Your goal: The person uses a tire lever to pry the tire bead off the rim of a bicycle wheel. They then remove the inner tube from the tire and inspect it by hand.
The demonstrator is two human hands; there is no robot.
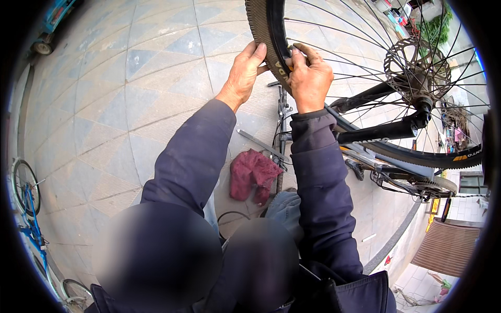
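A bicycle wheel with a black tire [270, 31] stands raised before me at the upper right. My left hand [245, 73] grips the tire from its outer side, thumb against the tread and fingers partly hidden behind it. On the inner side, my right hand [311, 78] is closed, thumb and forefinger pinched at the rim. What lies between those fingertips is small, dark and mostly covered. Thin spokes run from the rim to the hub and its disc brake rotor [415, 60], beside the black fork leg [381, 130].
A dark red cloth [253, 177] lies on the paved ground [104, 146] below my hands, near a flat metal strip [261, 143]. Another bicycle [412, 182] is at the right. Blue bicycles [32, 229] stand at the far left, and a brown slatted panel [448, 245] at the lower right.
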